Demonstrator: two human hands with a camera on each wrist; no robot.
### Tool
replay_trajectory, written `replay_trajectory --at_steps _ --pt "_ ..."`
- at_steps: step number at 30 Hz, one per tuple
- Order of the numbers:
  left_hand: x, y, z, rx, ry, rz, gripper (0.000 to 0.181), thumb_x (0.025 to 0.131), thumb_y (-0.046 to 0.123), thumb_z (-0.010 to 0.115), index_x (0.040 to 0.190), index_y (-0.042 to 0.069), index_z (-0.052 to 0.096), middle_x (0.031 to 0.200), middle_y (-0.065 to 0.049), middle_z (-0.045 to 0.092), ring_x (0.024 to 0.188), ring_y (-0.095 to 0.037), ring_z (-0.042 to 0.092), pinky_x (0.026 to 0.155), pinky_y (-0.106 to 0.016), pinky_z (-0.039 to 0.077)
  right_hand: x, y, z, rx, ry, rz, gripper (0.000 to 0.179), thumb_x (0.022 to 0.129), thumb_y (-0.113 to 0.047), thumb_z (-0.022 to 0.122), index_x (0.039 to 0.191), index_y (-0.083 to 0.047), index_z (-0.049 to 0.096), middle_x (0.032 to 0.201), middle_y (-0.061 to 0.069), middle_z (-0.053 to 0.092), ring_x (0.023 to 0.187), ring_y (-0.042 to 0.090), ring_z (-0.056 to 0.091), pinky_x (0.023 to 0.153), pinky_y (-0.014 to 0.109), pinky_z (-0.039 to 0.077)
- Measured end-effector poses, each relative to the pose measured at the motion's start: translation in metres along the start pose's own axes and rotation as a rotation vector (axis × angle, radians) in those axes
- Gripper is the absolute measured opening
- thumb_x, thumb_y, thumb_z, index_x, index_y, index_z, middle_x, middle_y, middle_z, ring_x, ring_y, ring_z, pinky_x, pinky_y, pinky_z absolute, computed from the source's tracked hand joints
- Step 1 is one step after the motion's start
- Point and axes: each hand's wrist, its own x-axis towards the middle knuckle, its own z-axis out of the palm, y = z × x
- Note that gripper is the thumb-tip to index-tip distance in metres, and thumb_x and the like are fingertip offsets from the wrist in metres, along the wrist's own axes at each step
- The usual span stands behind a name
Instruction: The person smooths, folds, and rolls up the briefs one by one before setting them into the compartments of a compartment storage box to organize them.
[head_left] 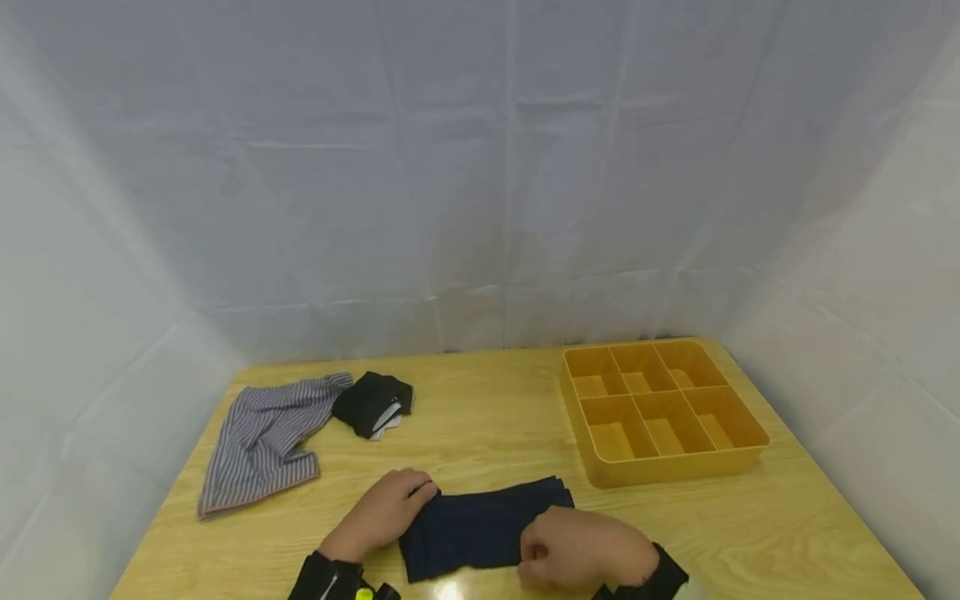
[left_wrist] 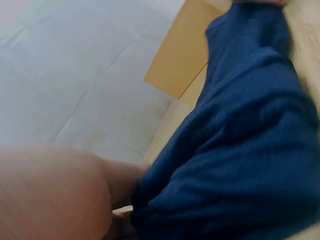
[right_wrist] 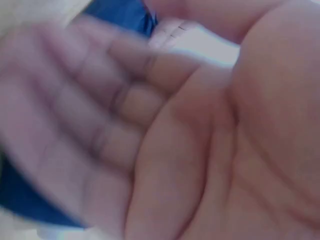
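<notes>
A dark blue folded cloth [head_left: 472, 532] lies flat near the front of the wooden table, its exact kind not clear. My left hand [head_left: 388, 507] holds its upper left corner, and the left wrist view shows thumb and fingers at the edge of the wrinkled blue fabric [left_wrist: 240, 150]. At the cloth's right end, my right hand [head_left: 581, 546] pinches the edge with curled fingers. In the right wrist view the palm [right_wrist: 175, 140] fills most of the picture, and blue fabric [right_wrist: 125, 17] shows past the fingers.
A yellow box [head_left: 667, 467] with several compartments stands at the back right. Toward the left lie a grey striped cloth [head_left: 262, 442] and a small black folded cloth [head_left: 371, 402] with a whitish part. White sheeting [head_left: 480, 167] encloses the table [head_left: 480, 400] at the back and sides.
</notes>
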Motion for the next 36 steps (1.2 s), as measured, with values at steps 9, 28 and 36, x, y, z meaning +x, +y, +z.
replay_trajectory --at_steps 9,28,36 --pt "-0.017 0.030 0.002 0.102 0.032 -0.106 0.014 0.095 0.025 0.075 0.092 0.018 0.064 0.070 0.008 0.054 0.060 -0.010 0.048 0.057 -0.030 0.039 0.027 0.012 -0.013 -0.315 0.336 0.190 0.019 0.097 -0.023 0.069 0.108 -0.008 0.071 0.103 0.005 0.067 0.091 0.021 0.064 0.079 0.037 0.054" --pt "0.002 0.057 0.038 0.259 -0.078 0.082 0.038 0.089 0.023 0.083 0.121 0.016 0.065 0.112 0.004 0.064 0.106 -0.013 0.061 0.088 -0.035 0.054 0.044 0.033 0.019 -0.418 0.441 -0.073 0.021 0.087 -0.019 0.083 0.101 -0.021 0.067 0.101 -0.010 0.054 0.090 0.006 0.051 0.077 0.022 0.048" --pt "0.005 0.061 0.038 0.336 -0.097 0.191 0.026 0.092 0.035 0.078 0.111 0.018 0.072 0.099 0.008 0.060 0.089 -0.006 0.056 0.076 -0.029 0.052 0.040 0.025 0.011 -0.414 0.468 -0.058 0.032 0.084 -0.019 0.086 0.079 -0.023 0.055 0.076 -0.014 0.046 0.065 0.003 0.042 0.060 0.021 0.038"
